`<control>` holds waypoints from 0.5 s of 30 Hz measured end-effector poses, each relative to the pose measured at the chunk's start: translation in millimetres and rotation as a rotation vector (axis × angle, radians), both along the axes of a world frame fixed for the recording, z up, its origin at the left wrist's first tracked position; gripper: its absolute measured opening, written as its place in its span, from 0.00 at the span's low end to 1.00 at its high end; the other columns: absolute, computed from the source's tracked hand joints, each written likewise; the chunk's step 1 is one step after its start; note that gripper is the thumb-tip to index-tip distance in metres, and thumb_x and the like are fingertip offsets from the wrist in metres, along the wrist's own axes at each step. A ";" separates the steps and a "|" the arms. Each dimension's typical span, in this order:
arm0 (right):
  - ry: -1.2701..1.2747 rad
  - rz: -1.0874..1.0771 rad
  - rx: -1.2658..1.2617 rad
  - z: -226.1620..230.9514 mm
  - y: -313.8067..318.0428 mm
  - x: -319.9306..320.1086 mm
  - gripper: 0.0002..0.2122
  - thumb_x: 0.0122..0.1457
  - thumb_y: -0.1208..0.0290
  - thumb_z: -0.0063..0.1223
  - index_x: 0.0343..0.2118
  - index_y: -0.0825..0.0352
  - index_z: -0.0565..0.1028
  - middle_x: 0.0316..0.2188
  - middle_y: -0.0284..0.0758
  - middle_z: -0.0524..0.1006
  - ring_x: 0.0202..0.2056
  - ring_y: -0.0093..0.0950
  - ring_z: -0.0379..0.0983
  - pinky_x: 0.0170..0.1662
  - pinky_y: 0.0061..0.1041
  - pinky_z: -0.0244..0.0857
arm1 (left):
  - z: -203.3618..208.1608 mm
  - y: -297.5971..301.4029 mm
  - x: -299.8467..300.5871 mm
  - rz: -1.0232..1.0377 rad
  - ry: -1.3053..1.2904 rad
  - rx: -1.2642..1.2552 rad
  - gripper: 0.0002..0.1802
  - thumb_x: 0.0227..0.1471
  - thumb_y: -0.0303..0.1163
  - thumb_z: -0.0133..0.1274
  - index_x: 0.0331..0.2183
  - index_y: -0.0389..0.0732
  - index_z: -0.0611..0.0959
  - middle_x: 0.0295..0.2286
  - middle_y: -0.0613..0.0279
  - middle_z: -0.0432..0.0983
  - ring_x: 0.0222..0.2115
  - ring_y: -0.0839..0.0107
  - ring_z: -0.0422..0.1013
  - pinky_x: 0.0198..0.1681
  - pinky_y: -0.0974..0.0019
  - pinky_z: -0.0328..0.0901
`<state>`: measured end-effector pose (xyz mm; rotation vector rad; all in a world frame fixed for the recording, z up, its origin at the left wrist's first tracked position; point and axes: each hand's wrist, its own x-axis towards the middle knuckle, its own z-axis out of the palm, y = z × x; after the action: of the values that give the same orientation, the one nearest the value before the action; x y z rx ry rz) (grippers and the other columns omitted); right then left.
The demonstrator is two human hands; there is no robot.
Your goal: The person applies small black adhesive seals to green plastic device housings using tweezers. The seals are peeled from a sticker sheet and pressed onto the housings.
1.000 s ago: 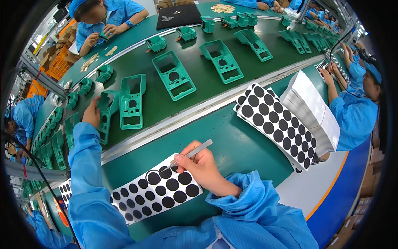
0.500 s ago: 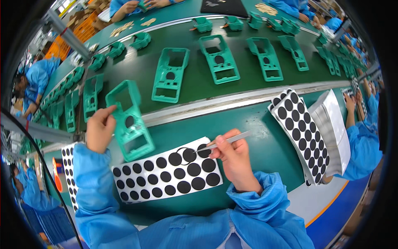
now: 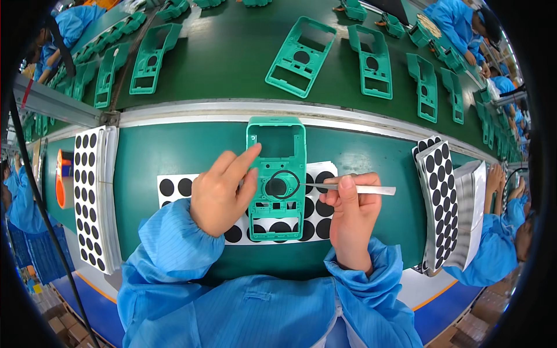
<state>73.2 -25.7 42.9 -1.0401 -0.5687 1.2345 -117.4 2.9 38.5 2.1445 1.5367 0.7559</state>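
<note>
A green plastic housing [image 3: 300,148] with window openings lies upright in front of me, over a white sheet of black round stickers [image 3: 325,232]. At its left edge is my left hand [image 3: 220,191], thumb and index finger apart, the fingertips against the frame. Tweezers [image 3: 371,189] are pinched in my right hand [image 3: 353,214], pointing left. Their tip meets a thin black ring [image 3: 284,171] over the round part of the housing, around a dark disc [image 3: 275,187]. Whether the ring rests on the housing is hard to tell.
Stacks of dotted sticker sheets stand at left [image 3: 90,203] and right [image 3: 438,197]. Beyond a metal rail [image 3: 203,113], several green housings [image 3: 300,55] lie on the dark green belt [image 3: 226,64]. A co-worker's blue sleeve [image 3: 493,238] is at the far right; a cable [image 3: 43,214] hangs at left.
The housing has moved from the left to in front of me, over the sticker sheet. My left hand's grip has loosened. The ring has left the sheet at the tweezers' tip. My view has shifted.
</note>
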 end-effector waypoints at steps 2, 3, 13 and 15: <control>-0.125 -0.013 0.056 -5.2 -2.7 -3.9 0.07 0.54 0.77 0.49 0.30 0.68 0.62 0.25 0.41 0.73 0.21 0.21 0.68 0.28 0.21 0.69 | 6.1 -3.3 -3.9 0.009 -0.118 -0.015 0.23 0.41 0.24 0.54 0.44 0.38 0.73 0.32 0.53 0.69 0.28 0.64 0.68 0.30 0.67 0.64; -0.129 -0.002 0.046 -6.5 -3.9 -5.1 0.07 0.54 0.77 0.49 0.30 0.68 0.62 0.25 0.41 0.73 0.21 0.21 0.68 0.28 0.21 0.69 | 6.4 -3.6 -8.0 0.020 -0.122 -0.025 0.23 0.41 0.24 0.54 0.44 0.38 0.73 0.32 0.53 0.69 0.28 0.64 0.68 0.30 0.67 0.64; -0.442 0.062 0.239 -17.7 -14.7 -13.5 0.10 0.53 0.83 0.47 0.33 0.69 0.59 0.28 0.43 0.72 0.25 0.22 0.70 0.28 0.17 0.66 | -4.8 -7.1 -22.3 -0.295 0.033 0.004 0.42 0.28 0.41 0.64 0.48 0.40 0.69 0.50 0.50 0.58 0.52 0.51 0.55 0.48 0.53 0.53; -0.461 0.065 0.254 -19.4 -15.6 -14.6 0.10 0.52 0.85 0.47 0.34 0.69 0.59 0.29 0.43 0.72 0.25 0.22 0.70 0.28 0.17 0.66 | -6.0 -7.2 -22.7 -0.289 0.013 0.014 0.41 0.27 0.41 0.64 0.47 0.40 0.70 0.51 0.50 0.58 0.52 0.51 0.56 0.47 0.53 0.53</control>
<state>58.6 -41.3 23.5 -1.0980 -1.0928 0.9461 -140.1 -4.3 32.5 2.3175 1.1926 0.6556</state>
